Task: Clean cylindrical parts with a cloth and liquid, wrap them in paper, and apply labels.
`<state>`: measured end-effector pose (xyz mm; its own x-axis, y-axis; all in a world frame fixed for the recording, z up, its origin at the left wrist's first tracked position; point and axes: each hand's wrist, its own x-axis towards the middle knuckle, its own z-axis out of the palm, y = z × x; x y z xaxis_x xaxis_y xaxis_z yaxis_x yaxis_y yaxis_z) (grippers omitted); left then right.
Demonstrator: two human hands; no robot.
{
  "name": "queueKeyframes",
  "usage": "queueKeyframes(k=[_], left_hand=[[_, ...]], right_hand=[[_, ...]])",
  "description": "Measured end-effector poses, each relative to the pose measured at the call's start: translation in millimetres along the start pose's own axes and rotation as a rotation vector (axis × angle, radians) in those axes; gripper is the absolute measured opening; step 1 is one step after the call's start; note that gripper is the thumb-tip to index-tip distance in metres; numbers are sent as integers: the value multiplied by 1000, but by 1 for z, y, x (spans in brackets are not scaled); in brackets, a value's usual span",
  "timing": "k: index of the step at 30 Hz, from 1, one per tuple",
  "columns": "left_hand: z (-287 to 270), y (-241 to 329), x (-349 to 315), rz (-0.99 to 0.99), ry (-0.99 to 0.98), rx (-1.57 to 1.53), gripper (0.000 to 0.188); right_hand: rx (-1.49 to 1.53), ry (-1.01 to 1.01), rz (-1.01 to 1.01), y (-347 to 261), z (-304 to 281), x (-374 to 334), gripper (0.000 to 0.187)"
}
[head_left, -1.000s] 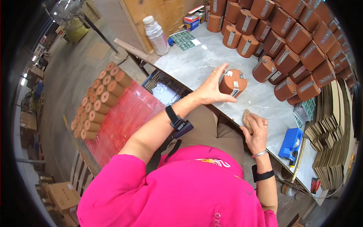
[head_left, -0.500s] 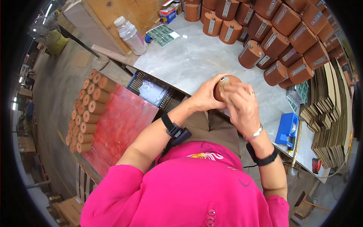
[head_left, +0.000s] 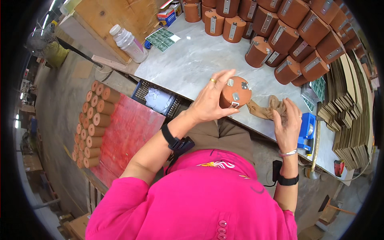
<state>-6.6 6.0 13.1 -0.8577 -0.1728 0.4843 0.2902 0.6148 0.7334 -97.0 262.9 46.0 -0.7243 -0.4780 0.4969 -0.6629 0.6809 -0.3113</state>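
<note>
One grip, the left hand [head_left: 208,100], wraps the side of a brown cylinder [head_left: 240,91] near the tabletop's [head_left: 200,56] close edge, axis roughly upright, metal-patched end facing up; the right hand [head_left: 289,130], fingers loosely spread, is at a tan cloth [head_left: 260,111].

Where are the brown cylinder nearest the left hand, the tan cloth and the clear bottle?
Brown cylinder [head_left: 238,90]: head view, top face.
Tan cloth [head_left: 261,111]: head view, left part.
Clear bottle [head_left: 127,43]: head view, side wall.

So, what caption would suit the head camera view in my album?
Left hand curved around a reddish-brown cylinder, right hand at a tan cloth on a marbled table.
</note>
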Motion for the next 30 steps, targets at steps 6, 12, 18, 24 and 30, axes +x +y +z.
queueKeyframes(k=[6, 12, 18, 24, 30], left_hand=[[-1, 24, 21, 266, -186, 251, 71], [-4, 32, 9, 232, -144, 322, 73], [-7, 25, 12, 221, -182, 320, 70], [-10, 23, 5, 211, -158, 312, 71], [0, 15, 9, 193, -101, 165, 74]], right_hand=[[74, 41, 75, 6, -45, -24, 28], [-45, 259, 261, 65, -94, -39, 17], [-190, 244, 460, 161, -118, -93, 12], [-314, -213, 446, 137, -99, -84, 29], [-34, -47, 723, 165, -114, -109, 31]])
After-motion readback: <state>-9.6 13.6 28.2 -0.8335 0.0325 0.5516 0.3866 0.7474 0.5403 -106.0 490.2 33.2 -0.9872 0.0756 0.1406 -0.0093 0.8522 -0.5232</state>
